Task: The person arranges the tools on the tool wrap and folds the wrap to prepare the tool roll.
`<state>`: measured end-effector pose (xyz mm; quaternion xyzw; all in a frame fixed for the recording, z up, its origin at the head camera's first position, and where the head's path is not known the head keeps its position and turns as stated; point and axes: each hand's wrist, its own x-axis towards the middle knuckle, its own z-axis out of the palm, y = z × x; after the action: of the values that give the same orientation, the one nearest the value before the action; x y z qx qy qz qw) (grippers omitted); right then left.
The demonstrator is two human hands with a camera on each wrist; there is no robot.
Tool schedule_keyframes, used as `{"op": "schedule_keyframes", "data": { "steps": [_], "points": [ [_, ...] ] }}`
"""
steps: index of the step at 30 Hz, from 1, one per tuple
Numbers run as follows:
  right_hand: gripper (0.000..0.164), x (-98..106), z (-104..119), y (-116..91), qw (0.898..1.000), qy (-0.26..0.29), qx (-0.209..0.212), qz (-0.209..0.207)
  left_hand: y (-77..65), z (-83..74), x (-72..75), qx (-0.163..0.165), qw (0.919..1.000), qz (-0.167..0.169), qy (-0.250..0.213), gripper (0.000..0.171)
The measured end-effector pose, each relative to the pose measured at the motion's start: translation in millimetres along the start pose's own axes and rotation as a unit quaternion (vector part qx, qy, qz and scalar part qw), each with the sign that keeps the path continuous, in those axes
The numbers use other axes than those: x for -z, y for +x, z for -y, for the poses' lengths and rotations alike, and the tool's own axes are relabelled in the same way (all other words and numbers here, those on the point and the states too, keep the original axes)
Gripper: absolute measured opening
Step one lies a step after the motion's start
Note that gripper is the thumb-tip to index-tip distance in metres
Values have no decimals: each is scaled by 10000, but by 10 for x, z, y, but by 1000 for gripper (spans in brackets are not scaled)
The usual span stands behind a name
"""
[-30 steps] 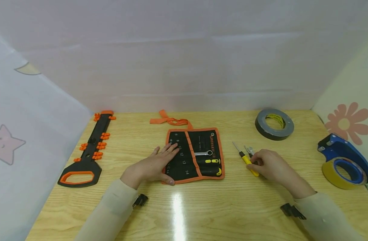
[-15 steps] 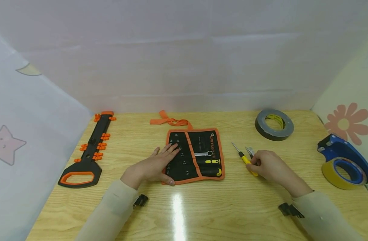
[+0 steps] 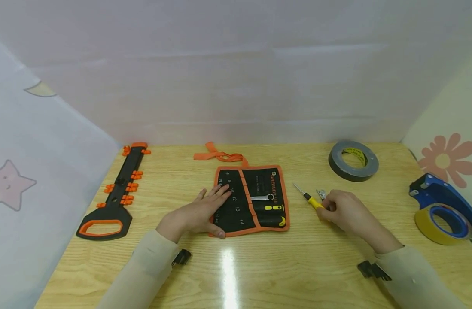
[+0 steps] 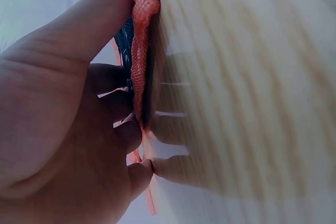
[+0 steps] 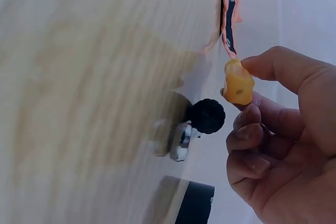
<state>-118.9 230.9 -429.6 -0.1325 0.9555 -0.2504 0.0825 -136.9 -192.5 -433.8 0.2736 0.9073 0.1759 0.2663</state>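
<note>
My left hand (image 3: 199, 212) rests with spread fingers on a black tool pouch (image 3: 243, 210) with orange edging. In the left wrist view its thumb lies over the pouch's orange edge (image 4: 140, 51). My right hand (image 3: 349, 210) pinches a yellow-handled screwdriver (image 3: 314, 202), its shaft pointing left toward the pouch. Seen from the right wrist, thumb and index finger hold the yellow handle (image 5: 239, 85) and the other fingers curl. Beside it lie a small metal tool (image 3: 321, 194) and a black ridged round end (image 5: 207, 116). A wrench (image 3: 262, 198) and yellow-and-black tools (image 3: 273, 207) sit in the pouch.
A black-and-orange clip holder with a handle (image 3: 121, 189) lies at the left. Grey tape (image 3: 338, 165) is at the back right, and a blue tape dispenser (image 3: 448, 189) with yellow tape stands at the right edge. Orange ties (image 3: 228, 157) trail behind the pouch.
The screwdriver has shifted a little left toward the pouch, with more of its handle now behind the right hand. The left hand has stayed on the pouch.
</note>
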Motion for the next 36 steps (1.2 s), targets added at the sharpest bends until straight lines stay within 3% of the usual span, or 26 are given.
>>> {"op": "schedule_keyframes", "data": {
  "steps": [13,36],
  "points": [
    [8,42,46,72,9981,-70,488,-373,7,-8,4,-3,10000,5,-1,124],
    [15,-6,342,376,9954,-157,915,-222,13,6,-14,-19,10000,25,3,124]
  ]
}}
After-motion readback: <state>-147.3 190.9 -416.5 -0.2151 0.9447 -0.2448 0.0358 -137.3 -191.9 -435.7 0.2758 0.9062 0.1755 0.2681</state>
